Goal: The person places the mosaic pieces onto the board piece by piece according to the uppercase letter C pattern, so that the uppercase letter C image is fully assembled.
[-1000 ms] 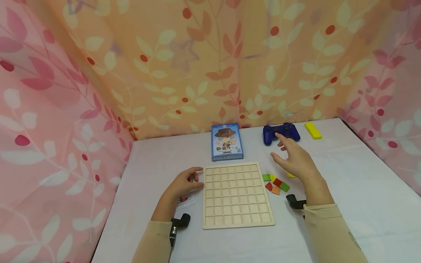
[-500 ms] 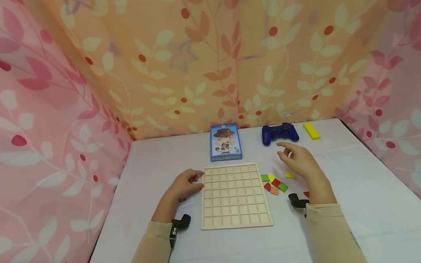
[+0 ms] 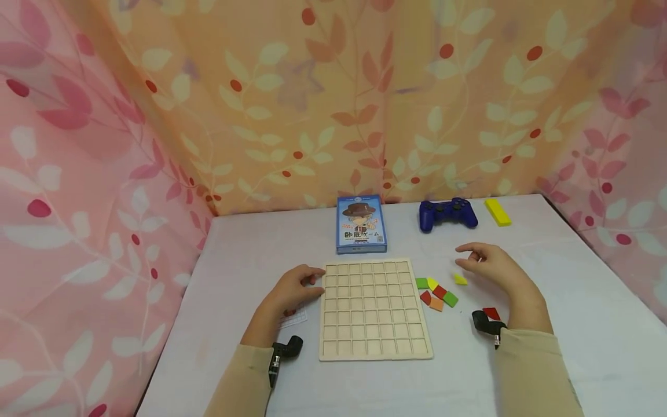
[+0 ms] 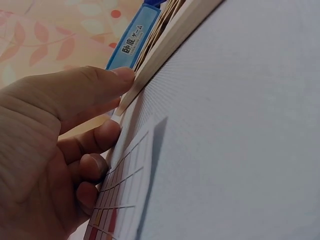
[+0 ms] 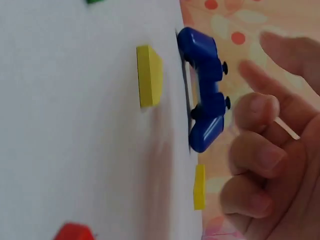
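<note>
pulled back since a second ago: right hand [image 3: 495, 267] was up by the dark blue plastic game controller [image 3: 447, 213], now lower and nearer, hovering over the white table [image 3: 573, 301] with fingers loosely curled, nothing held. small yellow wedge-shaped tile [image 3: 460, 279] just at 8 o'clock of those fingertips, not touched. red square tile [image 3: 490, 313] uncovered near the right wrist, at about 6 o'clock of the hand.

left hand [image 3: 293, 291] unmoved, resting at 9 o'clock of the pale wooden grid board [image 3: 373, 308], thumb and fingers [image 4: 102, 86] lightly bent and pressed against the board's left edge, no real grasp. under that hand a small paper card with a red grid pattern [image 3: 293, 316].

cluster of green, yellow, red and orange flat tiles [image 3: 436, 292] just at 3 o'clock of the board. blue card game box with a cartoon figure [image 3: 361, 223] at 12 o'clock of the board, controller further at 1 o'clock, long yellow rectangular block [image 3: 497, 212] just right of that. floral pink and orange curtains [image 3: 333, 104] all around.
</note>
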Demonstrator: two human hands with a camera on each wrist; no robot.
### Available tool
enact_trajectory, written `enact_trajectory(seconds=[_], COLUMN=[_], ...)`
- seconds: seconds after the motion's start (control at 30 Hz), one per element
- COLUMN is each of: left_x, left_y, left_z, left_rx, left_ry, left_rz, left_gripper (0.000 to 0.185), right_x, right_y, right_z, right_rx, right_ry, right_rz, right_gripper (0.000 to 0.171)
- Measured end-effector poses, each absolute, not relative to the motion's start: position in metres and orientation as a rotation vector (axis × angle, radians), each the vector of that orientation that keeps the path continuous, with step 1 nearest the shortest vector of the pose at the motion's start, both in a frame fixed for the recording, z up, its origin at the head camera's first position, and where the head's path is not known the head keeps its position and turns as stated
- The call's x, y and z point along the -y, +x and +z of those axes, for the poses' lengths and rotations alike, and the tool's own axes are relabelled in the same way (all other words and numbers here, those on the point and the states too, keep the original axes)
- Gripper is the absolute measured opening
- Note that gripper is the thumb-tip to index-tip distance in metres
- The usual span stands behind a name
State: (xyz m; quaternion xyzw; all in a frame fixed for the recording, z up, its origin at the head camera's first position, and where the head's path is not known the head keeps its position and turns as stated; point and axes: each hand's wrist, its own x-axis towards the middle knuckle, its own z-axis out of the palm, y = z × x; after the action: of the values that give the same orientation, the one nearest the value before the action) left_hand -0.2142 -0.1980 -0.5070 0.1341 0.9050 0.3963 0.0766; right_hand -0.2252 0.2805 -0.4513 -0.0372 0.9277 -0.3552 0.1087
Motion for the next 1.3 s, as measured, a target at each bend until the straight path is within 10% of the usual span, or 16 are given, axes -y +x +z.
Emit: enact_trajectory(seconds=[1.3], left_x=[0.196], left_y=[-0.211], left_z=[-0.506], left_rx=[-2.725], left_ry=[0.373], left_rz=[1.196], left_gripper=[0.039], right_x=[-0.272], right_y=[-0.225], right_z=[-0.47], right_rx=[-2.506], right_ry=[-0.103], right_rz=[-0.989], right_gripper=[0.044])
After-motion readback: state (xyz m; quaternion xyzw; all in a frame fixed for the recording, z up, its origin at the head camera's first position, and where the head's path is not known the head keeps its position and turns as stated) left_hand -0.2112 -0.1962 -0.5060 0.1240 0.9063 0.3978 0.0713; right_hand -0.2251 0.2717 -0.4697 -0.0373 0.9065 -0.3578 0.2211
